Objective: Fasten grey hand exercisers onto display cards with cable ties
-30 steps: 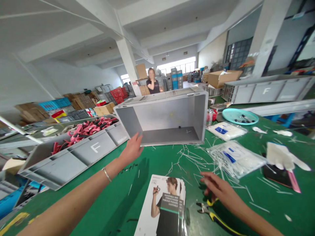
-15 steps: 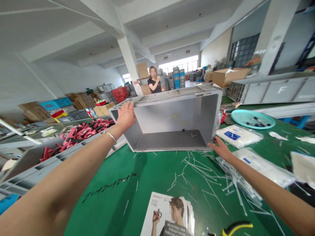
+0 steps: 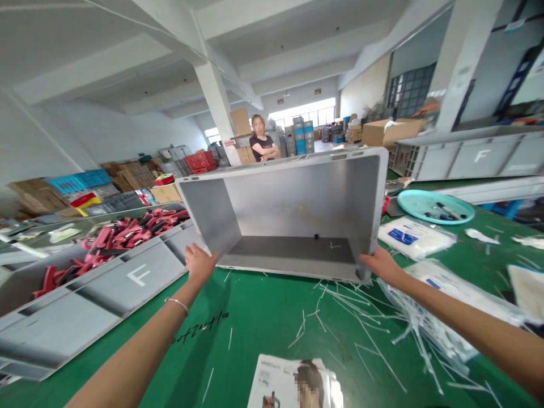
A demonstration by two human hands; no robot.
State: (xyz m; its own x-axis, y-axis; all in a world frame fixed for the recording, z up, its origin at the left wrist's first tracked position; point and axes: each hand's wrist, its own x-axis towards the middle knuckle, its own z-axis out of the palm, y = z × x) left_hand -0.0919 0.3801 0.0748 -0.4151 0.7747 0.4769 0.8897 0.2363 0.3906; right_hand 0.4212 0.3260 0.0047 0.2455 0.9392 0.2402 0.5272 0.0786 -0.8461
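Note:
A grey plastic crate [image 3: 276,201] stands on its long side at the middle of the green table, its open mouth facing me. My left hand [image 3: 200,263] grips the crate's lower left edge, thumb in front and fingers partly hidden behind the wall. At the lower right corner my right hand [image 3: 379,264] holds the rim, with its fingers partly out of sight. Inside the crate a small dark bit [image 3: 317,236] shows against the wall. Printed cards [image 3: 276,379] showing a person's picture lie near me on the table.
On the left, a grey crate [image 3: 148,277] marked F holds red-and-black hand grips [image 3: 127,232]. To the right are a turquoise tray [image 3: 412,212], plastic bags [image 3: 416,235] and scattered white zip ties [image 3: 361,306]. A person [image 3: 263,141] stands beyond the table.
My left hand has moved from the crate's top left edge down to its lower left edge. The crate has come slightly nearer and tilted. The person's arms are now folded.

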